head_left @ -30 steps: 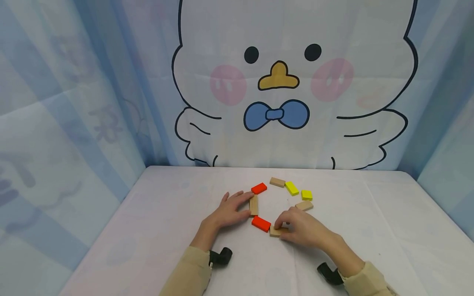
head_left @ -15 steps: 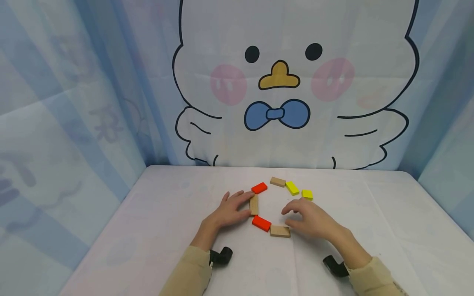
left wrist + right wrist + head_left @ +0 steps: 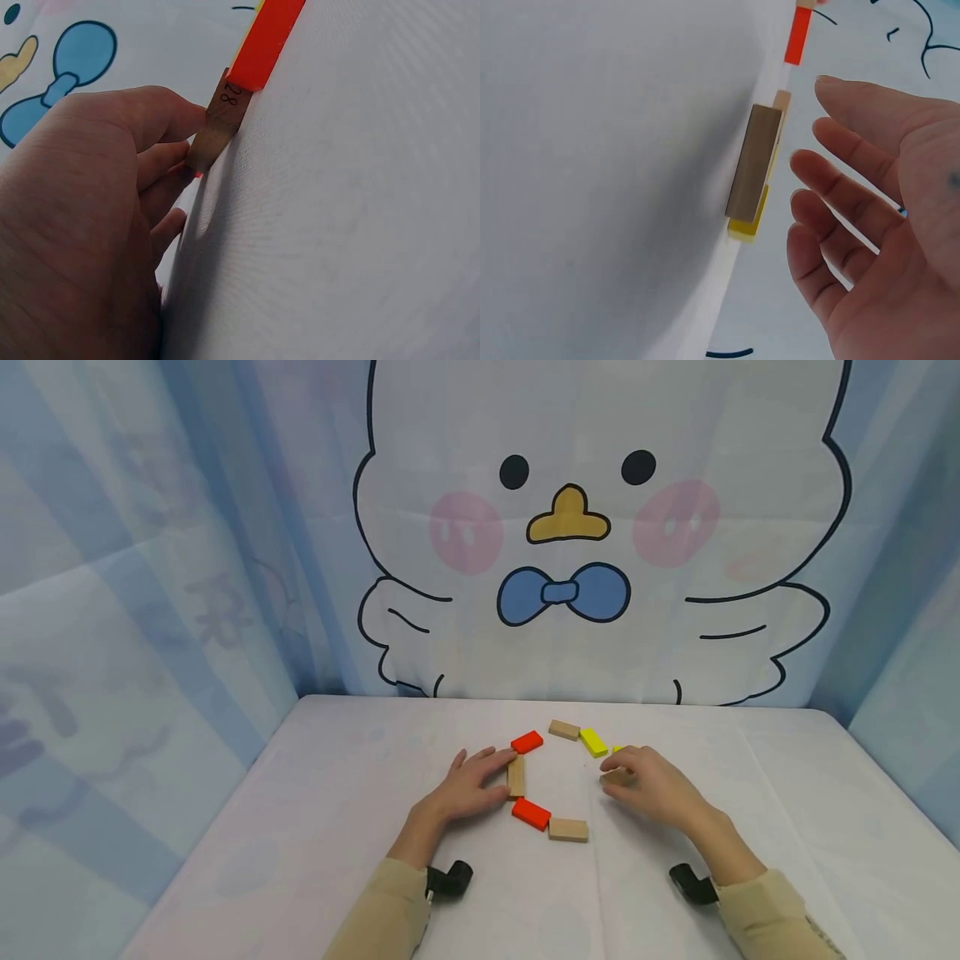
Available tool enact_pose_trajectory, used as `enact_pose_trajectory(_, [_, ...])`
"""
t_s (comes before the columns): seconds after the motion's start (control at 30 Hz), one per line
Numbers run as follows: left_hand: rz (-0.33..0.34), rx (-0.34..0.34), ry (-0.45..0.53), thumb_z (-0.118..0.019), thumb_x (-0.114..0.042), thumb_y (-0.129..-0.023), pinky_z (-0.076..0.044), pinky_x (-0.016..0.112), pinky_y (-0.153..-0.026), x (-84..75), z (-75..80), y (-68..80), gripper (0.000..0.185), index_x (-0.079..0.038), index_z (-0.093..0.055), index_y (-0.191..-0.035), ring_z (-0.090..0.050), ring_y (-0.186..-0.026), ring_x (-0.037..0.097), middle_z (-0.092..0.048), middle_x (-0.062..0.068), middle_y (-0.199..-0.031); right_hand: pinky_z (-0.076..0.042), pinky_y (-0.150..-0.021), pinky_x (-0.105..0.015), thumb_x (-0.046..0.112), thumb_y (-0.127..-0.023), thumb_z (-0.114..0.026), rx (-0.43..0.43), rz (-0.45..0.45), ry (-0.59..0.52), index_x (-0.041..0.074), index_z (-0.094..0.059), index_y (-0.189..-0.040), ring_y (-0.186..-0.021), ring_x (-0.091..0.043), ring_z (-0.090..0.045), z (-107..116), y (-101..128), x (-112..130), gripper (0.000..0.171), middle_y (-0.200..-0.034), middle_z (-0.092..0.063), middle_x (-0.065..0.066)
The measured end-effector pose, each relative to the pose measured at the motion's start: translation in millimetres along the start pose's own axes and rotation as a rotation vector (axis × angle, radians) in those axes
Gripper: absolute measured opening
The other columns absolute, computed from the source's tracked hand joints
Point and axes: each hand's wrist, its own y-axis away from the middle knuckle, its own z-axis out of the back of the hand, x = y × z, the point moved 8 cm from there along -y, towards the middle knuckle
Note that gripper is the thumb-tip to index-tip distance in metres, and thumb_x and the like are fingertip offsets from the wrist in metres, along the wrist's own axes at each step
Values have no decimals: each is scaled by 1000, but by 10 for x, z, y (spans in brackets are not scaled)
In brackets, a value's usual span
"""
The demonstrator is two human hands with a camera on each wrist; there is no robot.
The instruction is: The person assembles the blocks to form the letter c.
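Observation:
Small flat blocks form a loose ring on the table. My left hand [image 3: 471,785] touches the side of a plain wooden block [image 3: 516,777] with thumb and fingertips; that block [image 3: 229,112] bears the number 28 in the left wrist view. Red blocks [image 3: 531,814] lie near both its ends. My right hand [image 3: 652,789] hovers, fingers apart and loosely bent, by another wooden block [image 3: 754,163] on the ring's right side, and nothing is in its grasp. It partly hides this block in the head view, plus a yellow block [image 3: 750,221] behind it.
A wooden block [image 3: 568,830] lies at the ring's front, touching the lower red one. At the back are another wooden block [image 3: 564,729] and a yellow block [image 3: 593,742]. A cloth with a cartoon figure hangs behind the white table [image 3: 337,793].
My right hand has let go of the front wooden block and moved right and back to the wooden block on the right. The left hand stays in place.

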Motion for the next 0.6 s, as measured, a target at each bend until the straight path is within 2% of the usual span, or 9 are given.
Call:
enact_pose_trajectory(0.3, [-9, 4, 0, -56, -31, -95, -1, 54, -120, 0, -5, -2, 61, -19, -46, -153, -27, -148, 26, -44, 2, -156, -50, -94, -54, 20, -89, -78, -2, -25, 21, 8, -73, -110, -106, -32, -60, 21, -2, -138, 24, -114, -67, -9])
enact_pose_trajectory(0.6, [-12, -1, -1, -55, -30, -94, -1, 55, -120, 7, -2, 3, 61, -18, -47, -153, -28, -148, 26, -45, 2, -155, -47, -95, -57, 9, -84, -81, 32, 18, 36, 8, -73, -107, -106, -34, -58, 23, -10, -185, 25, -115, -66, -11])
